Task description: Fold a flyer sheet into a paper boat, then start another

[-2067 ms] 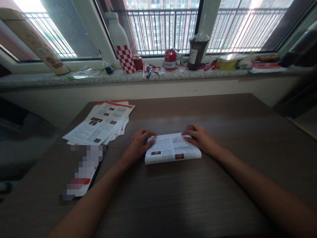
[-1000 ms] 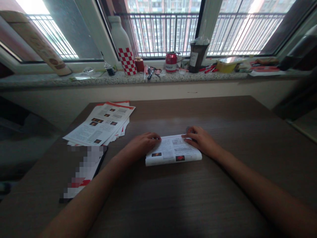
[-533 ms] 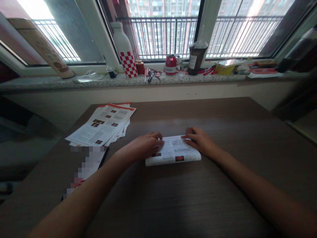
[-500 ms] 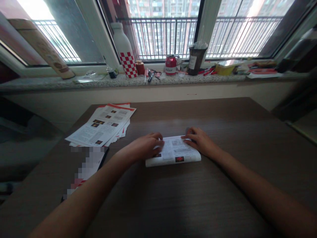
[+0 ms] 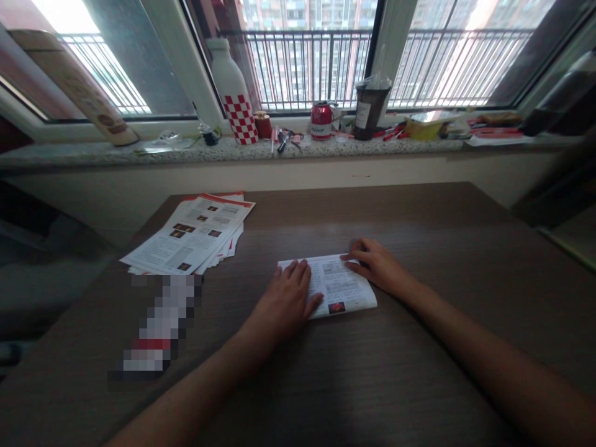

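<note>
- A brown wood-grain surface (image 5: 419,217) spreads before me; its flatness probably gives the paper firm backing.
- Beyond it runs a speckled window ledge (image 5: 162,150), where a checkered bottle (image 5: 237,112), a red can (image 5: 321,127) and a dark cup (image 5: 367,112) stand upright, well apart from my work.
- At far left lies an overlapping stack of printed sheets (image 5: 190,230), edges fanned unevenly; set aside there, I judge, so it stays within reach without crowding me.
- Just nearer me is a pixelated item (image 5: 162,323); I cannot tell what it is.
- In the middle, between my hands, lies a folded printed paper (image 5: 339,282), its rounded, fold-like edge facing me.
- My left hand (image 5: 289,297) lies palm down over its left part, fingers nearly together, thumb out sideways, seemingly to press the layers flat.
- My right hand (image 5: 372,264) touches the far right corner, fingers bent, apparently to stop it sliding; I cannot tell whether it pinches the layers.
- Smallest, a dark-and-red picture (image 5: 336,307) is printed near the folded edge.
</note>
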`<state>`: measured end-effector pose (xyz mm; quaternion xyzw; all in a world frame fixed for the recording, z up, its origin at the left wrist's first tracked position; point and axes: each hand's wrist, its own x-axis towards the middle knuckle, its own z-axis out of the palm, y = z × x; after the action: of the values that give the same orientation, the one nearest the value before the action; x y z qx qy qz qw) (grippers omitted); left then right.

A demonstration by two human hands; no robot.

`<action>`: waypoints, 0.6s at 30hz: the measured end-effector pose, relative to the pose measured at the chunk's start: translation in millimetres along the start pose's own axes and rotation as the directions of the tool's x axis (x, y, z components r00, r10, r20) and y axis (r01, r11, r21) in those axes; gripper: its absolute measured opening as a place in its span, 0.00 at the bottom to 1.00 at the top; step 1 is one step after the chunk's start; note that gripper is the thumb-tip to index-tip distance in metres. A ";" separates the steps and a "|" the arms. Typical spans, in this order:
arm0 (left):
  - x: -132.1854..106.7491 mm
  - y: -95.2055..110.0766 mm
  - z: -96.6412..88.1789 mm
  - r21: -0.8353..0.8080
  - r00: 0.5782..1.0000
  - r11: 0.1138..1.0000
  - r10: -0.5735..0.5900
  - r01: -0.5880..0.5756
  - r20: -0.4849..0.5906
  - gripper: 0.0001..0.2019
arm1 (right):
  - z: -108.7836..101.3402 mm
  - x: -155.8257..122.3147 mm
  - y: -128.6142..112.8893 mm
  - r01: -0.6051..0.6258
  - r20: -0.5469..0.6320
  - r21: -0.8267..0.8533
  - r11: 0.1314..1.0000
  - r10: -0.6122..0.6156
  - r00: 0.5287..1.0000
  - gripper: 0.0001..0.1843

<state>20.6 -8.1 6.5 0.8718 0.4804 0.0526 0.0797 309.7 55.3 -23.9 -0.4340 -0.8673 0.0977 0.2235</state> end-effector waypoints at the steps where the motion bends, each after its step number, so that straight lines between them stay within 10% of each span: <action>1: -0.7 0.3 0.8 0.015 1.000 1.000 0.002 -0.002 0.003 0.31 | 0.0 -0.1 0.1 0.002 -0.001 -0.003 1.000 -0.002 1.000 0.13; 18: -2.6 7.2 1.2 0.137 0.999 0.990 -0.016 0.011 0.035 0.28 | -1.9 0.0 2.9 0.016 -0.013 0.057 0.998 -0.015 1.000 0.13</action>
<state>25.4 -14.2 6.6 0.8729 0.4871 0.0032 0.0286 312.6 57.0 -23.3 -0.4212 -0.8661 0.1182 0.2419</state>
